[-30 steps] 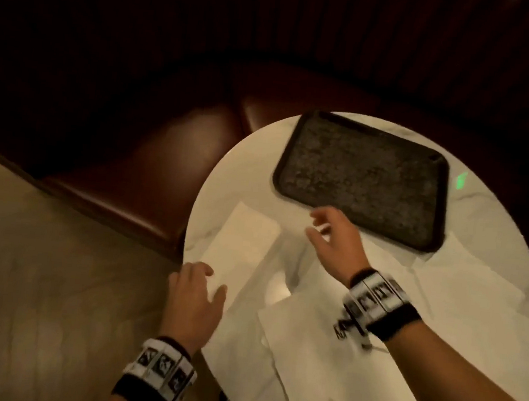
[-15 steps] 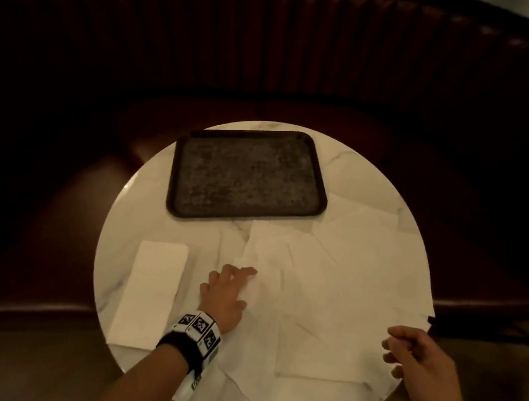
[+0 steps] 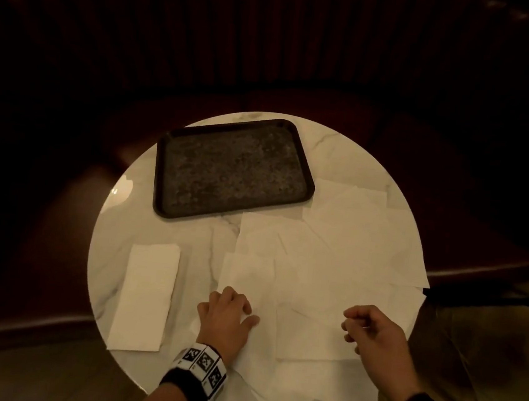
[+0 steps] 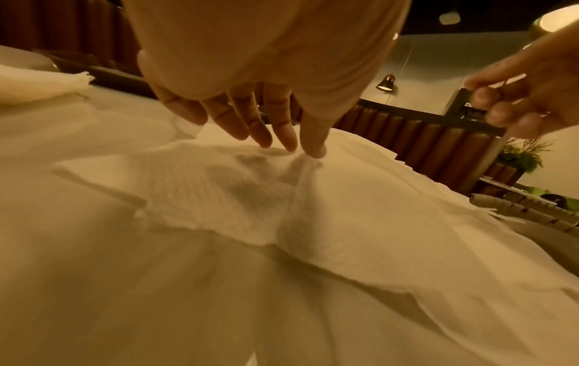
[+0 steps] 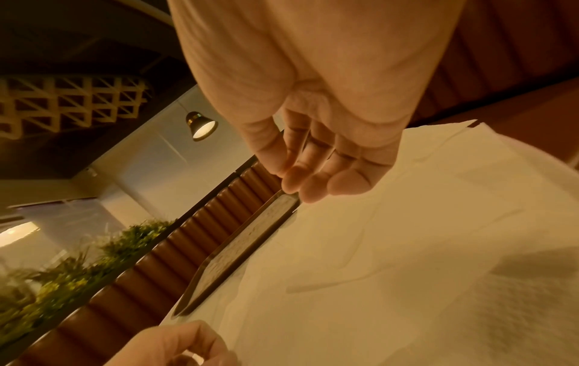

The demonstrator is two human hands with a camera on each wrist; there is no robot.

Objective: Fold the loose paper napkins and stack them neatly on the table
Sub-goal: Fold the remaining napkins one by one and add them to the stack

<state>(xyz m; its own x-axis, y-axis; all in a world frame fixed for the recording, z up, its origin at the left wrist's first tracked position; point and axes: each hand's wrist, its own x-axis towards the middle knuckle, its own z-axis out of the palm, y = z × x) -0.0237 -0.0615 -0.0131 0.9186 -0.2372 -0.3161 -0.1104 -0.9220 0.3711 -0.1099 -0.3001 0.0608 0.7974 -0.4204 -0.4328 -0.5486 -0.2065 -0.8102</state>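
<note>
Several loose white paper napkins point(image 3: 331, 266) lie overlapping on the right half of the round marble table point(image 3: 116, 233). A folded napkin point(image 3: 147, 295) lies alone at the left edge, also seen in the left wrist view point(image 4: 37, 84). My left hand point(image 3: 233, 301) rests on the nearest loose napkin point(image 3: 248, 277), with straight fingers point(image 4: 282, 133) pressing the paper point(image 4: 219, 188) into a small wrinkle. My right hand point(image 3: 354, 324) hovers just over the napkins to the right. Its fingers point(image 5: 313, 183) are loosely curled and hold nothing.
A dark rectangular tray point(image 3: 234, 167) with nothing on it sits at the table's far left, seen edge-on in the right wrist view point(image 5: 244, 250). A curved brown padded bench point(image 3: 270, 70) wraps behind the table. Napkin corners hang over the near and right edges.
The head view has swung to centre on the table. My left hand has slid nearer along the napkin. My right hand has moved in from the table's right edge to over the napkins.
</note>
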